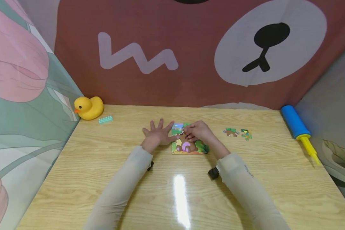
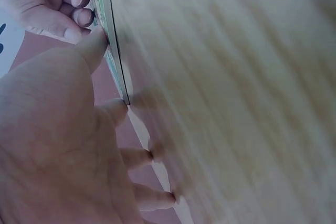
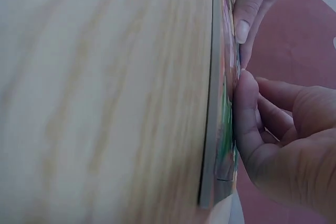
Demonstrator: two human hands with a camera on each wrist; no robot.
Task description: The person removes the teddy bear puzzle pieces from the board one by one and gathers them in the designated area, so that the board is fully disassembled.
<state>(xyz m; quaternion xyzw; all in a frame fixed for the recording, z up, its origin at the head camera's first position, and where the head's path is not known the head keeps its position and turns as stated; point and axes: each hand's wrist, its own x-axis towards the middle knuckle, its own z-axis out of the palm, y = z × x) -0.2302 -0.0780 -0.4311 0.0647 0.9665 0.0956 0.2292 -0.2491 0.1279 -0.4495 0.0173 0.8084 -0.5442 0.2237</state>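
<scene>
A bear jigsaw puzzle (image 1: 187,148) lies in its flat tray on the table, with a brown bear and green leaves showing. My left hand (image 1: 158,135) is at its left side with fingers spread; the thumb rests on the picture and the index finger touches the tray's upper left edge. Over the upper middle of the picture, my right hand (image 1: 199,131) has curled fingers and pinches a puzzle piece against the surface; the fingers hide most of that piece. In the right wrist view, the right fingertips (image 3: 245,85) press close to the puzzle face.
Two loose puzzle pieces, one brown and green (image 1: 231,132) and one green with yellow (image 1: 246,134), lie to the right. A yellow rubber duck (image 1: 89,108) and a turquoise toy brick (image 1: 105,119) are at the back left. A blue and yellow pump (image 1: 297,124) lies along the right edge.
</scene>
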